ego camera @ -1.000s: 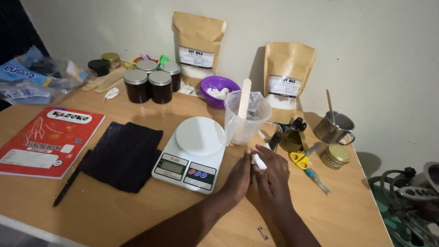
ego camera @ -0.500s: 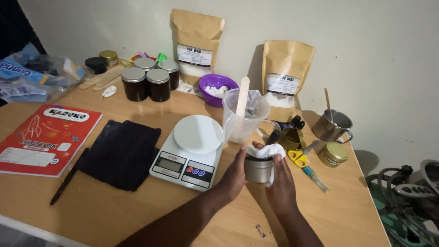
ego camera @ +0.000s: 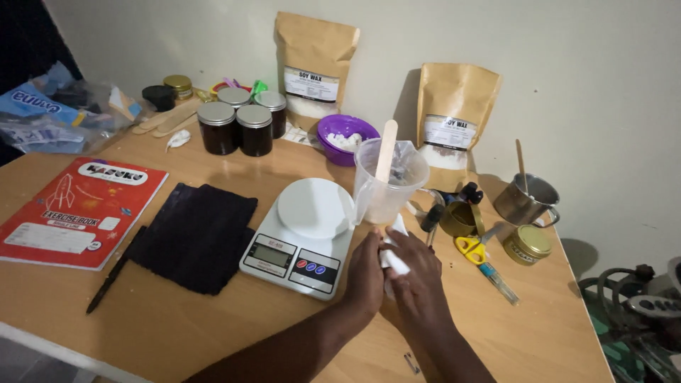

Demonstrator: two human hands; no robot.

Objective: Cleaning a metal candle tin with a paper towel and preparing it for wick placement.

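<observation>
Both hands, left hand [ego camera: 367, 273] and right hand [ego camera: 420, 273], had their fingers curled shut around a white cloth [ego camera: 394, 250] over the bench [ego camera: 177, 326], beside the white scale [ego camera: 301, 237], below the plastic jug [ego camera: 389, 181].

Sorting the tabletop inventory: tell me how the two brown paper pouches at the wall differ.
The left brown paper pouch stands behind the dark lidded jars, while the right brown paper pouch stands behind the clear plastic measuring cup. The left one sits farther back and reaches higher in the head view; the right one sits nearer the metal mug. Both are upright, white-labelled, with a clear window showing white contents.
</observation>
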